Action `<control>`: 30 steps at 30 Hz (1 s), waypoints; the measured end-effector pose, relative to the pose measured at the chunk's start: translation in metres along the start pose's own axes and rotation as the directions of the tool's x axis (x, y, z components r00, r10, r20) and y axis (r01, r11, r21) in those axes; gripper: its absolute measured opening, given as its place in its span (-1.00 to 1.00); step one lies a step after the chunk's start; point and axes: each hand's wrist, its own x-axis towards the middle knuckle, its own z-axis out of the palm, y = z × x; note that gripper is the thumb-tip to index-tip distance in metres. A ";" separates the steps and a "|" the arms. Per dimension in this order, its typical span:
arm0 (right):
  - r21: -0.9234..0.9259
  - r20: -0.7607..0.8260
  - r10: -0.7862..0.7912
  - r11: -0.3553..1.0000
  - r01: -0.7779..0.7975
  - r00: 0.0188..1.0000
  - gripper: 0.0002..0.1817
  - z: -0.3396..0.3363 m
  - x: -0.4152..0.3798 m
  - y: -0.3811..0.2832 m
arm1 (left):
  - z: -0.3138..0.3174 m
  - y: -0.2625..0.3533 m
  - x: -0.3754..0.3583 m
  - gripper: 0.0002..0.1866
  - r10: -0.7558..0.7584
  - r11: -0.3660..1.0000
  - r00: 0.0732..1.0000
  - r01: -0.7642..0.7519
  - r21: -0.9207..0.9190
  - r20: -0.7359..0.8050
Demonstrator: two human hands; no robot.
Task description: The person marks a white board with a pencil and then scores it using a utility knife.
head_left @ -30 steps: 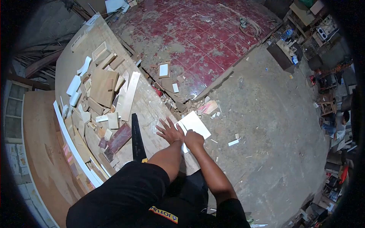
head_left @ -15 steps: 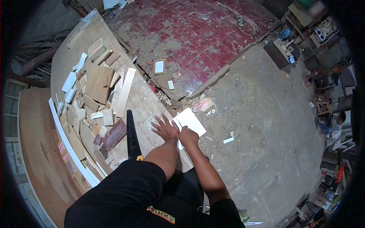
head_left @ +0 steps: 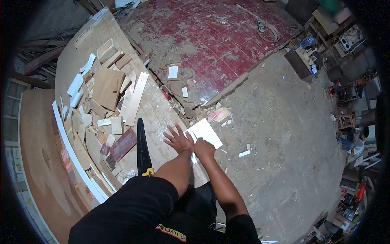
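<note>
My left hand [head_left: 179,141] lies flat with its fingers spread, partly on the wooden workbench [head_left: 157,110] and against the edge of a white board [head_left: 208,133]. The board juts past the bench edge over the floor. Close beside it, my right hand [head_left: 204,149] is closed in a fist over the white board. What that fist holds, if anything, is hidden beneath the fingers. A hand saw [head_left: 142,146] with a black blade and yellow handle lies to the left of my left forearm.
Wood offcuts [head_left: 107,89] and white painted pieces [head_left: 75,85] are heaped on the bench's left. Beyond the bench edge, scraps lie on the concrete floor [head_left: 280,134] and red tiles [head_left: 227,53]. Another person [head_left: 358,142] is at the far right among clutter.
The view has shifted slightly, so the scene sits a little farther right. Both hands keep nearly the same places at the white board, with the right still closed.
</note>
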 end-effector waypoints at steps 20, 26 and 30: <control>-0.092 0.041 0.042 0.995 -0.038 0.998 -0.66 -0.010 -0.039 0.018 | 0.000 0.003 -0.001 -0.24 0.003 1.000 0.997 -0.005 -0.030 -0.075; -0.038 0.017 0.053 0.998 -0.052 0.998 -0.63 -0.004 0.006 -0.015 | -0.010 0.004 0.001 -0.23 -0.008 0.999 1.000 0.009 -0.049 0.028; -0.039 0.112 0.082 0.996 -0.078 0.990 -0.64 -0.016 -0.009 -0.006 | -0.004 0.000 -0.004 -0.22 -0.004 0.999 1.000 0.004 -0.034 0.003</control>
